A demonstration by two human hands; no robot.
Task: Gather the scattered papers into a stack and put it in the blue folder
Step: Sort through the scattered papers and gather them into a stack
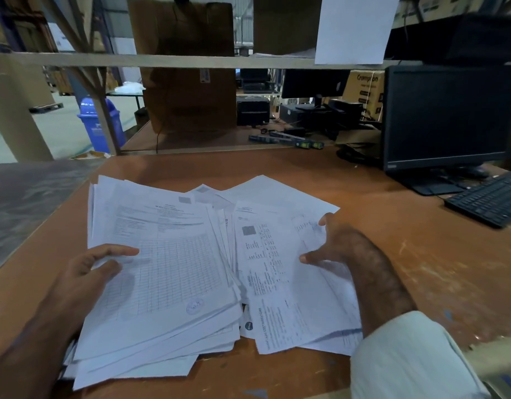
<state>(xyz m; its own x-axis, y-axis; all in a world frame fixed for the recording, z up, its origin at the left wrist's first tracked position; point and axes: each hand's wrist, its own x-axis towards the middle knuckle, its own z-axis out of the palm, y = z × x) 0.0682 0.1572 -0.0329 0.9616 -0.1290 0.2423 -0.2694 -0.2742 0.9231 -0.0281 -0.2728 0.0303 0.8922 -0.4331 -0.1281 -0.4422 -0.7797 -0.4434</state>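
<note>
A loose heap of white printed papers (173,272) lies fanned out across the middle of the orange-brown table (406,269). My left hand (90,269) grips the left edge of the thicker pile, its thumb lying on the top gridded sheet. To the right, my right hand (332,249) holds the right edge of a thinner group of sheets (280,283), thumb on top and fingers spread. The two groups overlap in the centre. No blue folder is in view.
A black monitor (447,116) and a keyboard (490,200) stand at the right. Beyond the table's far edge are a spirit level (286,141), cardboard boxes (188,67), black printers and cables. A blue bin (100,125) stands on the floor at the left.
</note>
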